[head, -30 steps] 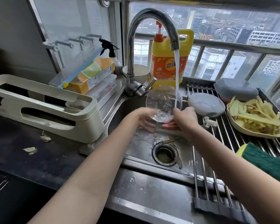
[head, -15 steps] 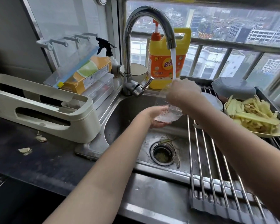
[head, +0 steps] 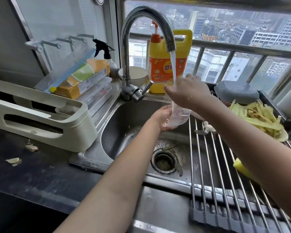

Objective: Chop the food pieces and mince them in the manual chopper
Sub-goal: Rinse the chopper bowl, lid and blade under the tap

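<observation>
Sink [head: 121, 125]: centre frame, tap running.
Plate of cut strips [head: 259, 118]: right edge, chopping apparently done.
Chopper bowl [head: 178, 116]: clear, mid-frame under the stream; mincing remains.
Left hand [head: 163, 118]: cradles bowl beneath.
Right hand [head: 190, 93]: grips its upper rim.

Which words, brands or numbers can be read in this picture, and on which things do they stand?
Yellow detergent bottle, orange label: two large Chinese characters that seem to read "奇强", partly hidden by the water stream.
Same label, lower line: small Chinese print and something like "1.02", too blurred to be sure.
Orange box beside the spray bottle: small print and a barcode, too small to read.
No other text is legible.
</observation>
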The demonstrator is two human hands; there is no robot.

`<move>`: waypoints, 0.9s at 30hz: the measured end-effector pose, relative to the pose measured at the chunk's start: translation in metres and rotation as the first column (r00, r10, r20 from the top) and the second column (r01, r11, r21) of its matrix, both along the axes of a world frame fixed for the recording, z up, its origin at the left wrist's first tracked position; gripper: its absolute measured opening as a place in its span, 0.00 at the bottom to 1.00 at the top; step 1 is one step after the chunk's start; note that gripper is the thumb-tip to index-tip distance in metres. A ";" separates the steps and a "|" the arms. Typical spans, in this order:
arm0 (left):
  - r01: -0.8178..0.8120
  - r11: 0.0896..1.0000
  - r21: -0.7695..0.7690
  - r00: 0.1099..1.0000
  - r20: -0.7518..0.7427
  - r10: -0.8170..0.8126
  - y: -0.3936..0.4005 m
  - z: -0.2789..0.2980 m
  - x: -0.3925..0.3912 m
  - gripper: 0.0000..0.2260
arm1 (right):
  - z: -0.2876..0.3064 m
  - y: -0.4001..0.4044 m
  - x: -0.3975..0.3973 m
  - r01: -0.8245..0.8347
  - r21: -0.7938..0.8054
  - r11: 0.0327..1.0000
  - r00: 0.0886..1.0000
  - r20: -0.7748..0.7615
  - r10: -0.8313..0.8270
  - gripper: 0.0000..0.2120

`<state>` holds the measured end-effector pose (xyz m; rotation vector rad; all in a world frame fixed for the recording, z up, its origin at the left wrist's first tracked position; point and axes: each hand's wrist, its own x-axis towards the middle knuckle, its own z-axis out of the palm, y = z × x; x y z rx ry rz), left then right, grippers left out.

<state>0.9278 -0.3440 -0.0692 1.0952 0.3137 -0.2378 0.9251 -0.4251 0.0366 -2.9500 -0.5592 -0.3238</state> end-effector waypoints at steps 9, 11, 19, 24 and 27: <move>-0.238 0.953 0.187 0.957 0.213 0.197 0.025 0.014 0.008 0.06 | -0.020 0.009 0.013 -0.166 0.446 0.880 0.970 -0.090 0.228 0.09; -0.293 0.914 0.280 0.935 0.284 0.212 0.031 0.019 0.010 0.09 | -0.022 0.003 0.015 -0.114 0.439 0.891 0.972 -0.135 0.191 0.14; -0.295 0.674 0.677 0.946 0.304 0.110 0.049 -0.003 -0.002 0.07 | -0.039 -0.012 0.023 0.049 0.239 0.970 0.996 -0.084 -0.030 0.12; 0.348 0.892 0.289 0.909 -0.338 -0.245 0.048 -0.004 -0.029 0.12 | -0.043 -0.010 0.013 0.140 0.002 0.990 0.958 -0.253 -0.135 0.04; 0.309 0.903 0.300 0.909 -0.372 -0.187 0.069 -0.016 -0.025 0.15 | -0.037 0.002 0.002 0.022 -0.033 0.999 0.929 -0.370 -0.032 0.04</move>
